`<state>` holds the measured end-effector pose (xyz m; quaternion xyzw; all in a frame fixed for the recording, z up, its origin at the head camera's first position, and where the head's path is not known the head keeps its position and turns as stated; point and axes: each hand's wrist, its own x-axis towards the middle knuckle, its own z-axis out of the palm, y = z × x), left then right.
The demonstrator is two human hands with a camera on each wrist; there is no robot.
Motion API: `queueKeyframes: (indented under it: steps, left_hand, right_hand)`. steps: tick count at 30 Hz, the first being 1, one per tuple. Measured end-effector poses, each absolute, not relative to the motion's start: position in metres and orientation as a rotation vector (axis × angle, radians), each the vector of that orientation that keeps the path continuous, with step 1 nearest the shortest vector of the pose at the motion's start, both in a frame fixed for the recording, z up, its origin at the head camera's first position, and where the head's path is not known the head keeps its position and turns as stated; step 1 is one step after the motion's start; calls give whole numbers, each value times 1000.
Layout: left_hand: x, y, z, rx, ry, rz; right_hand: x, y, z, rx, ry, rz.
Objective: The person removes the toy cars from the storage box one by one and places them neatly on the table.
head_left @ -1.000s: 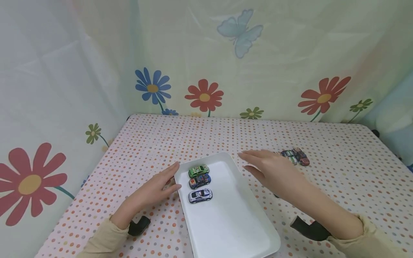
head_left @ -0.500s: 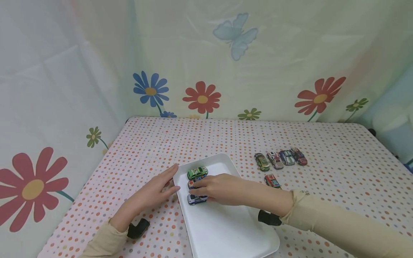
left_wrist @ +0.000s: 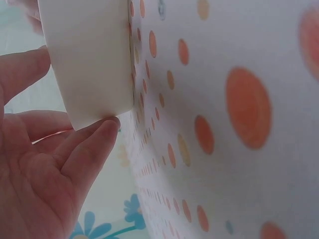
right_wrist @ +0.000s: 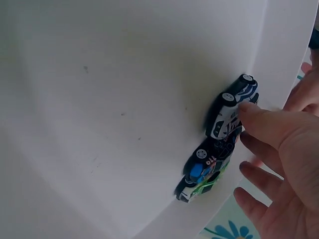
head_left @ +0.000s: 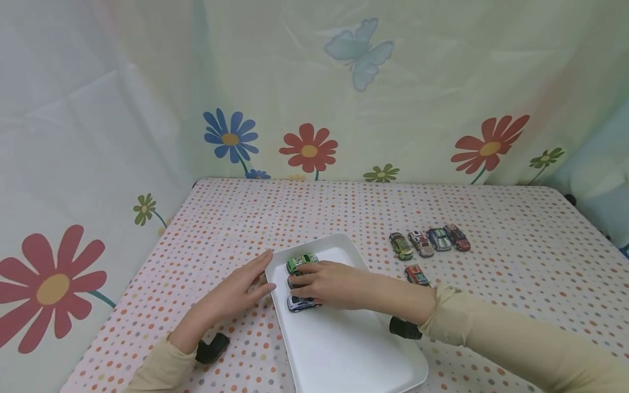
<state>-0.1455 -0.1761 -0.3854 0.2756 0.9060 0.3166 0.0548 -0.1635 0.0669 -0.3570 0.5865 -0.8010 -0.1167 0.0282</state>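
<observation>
A white tray [head_left: 354, 349] lies on the dotted cloth, with three toy cars near its far left end. The green toy car [head_left: 302, 262] is farthest back, then a dark blue toy car [right_wrist: 207, 162] partly hidden by fingers, then a white toy car [head_left: 301, 303]. My right hand [head_left: 331, 285] reaches into the tray and pinches the white toy car; in the right wrist view the thumb [right_wrist: 254, 113] lies against it. My left hand [head_left: 233, 292] rests against the tray's far left corner, fingers fairly straight, fingertips [left_wrist: 110, 124] touching its outer wall.
Right of the tray, several toy cars stand in a slanting row, among them a green-yellow car [head_left: 401, 246] and a dark red car [head_left: 457, 237]. An orange-red car [head_left: 416, 275] sits nearer, beside the right forearm. A flowered curtain [head_left: 417, 109] hangs behind the table.
My right hand has swung left from above the tray's right edge to the cars inside. The white toy car has turned slightly. My left hand stays at the corner.
</observation>
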Motion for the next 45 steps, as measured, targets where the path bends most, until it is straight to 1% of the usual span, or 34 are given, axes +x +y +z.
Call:
queueKeyframes:
  steps: [10, 23, 33, 38, 45]
  left_hand:
    - [-146, -174, -385, 842, 2749, 949]
    - [-144, -176, -385, 827, 2748, 954]
    - [-144, -176, -385, 830, 2728, 973]
    - [-144, -176, -385, 823, 2722, 974]
    - [-145, -176, -386, 820, 2743, 963]
  right_hand:
    - [-153, 67, -362, 1836, -2323, -518]
    - [-154, 53, -364, 1908, -2275, -468]
    - [-155, 52, -368, 1952, -2388, -288]
    - [-152, 54, -364, 1900, -2489, -194]
    - [-148, 61, -345, 1713, -2650, 54]
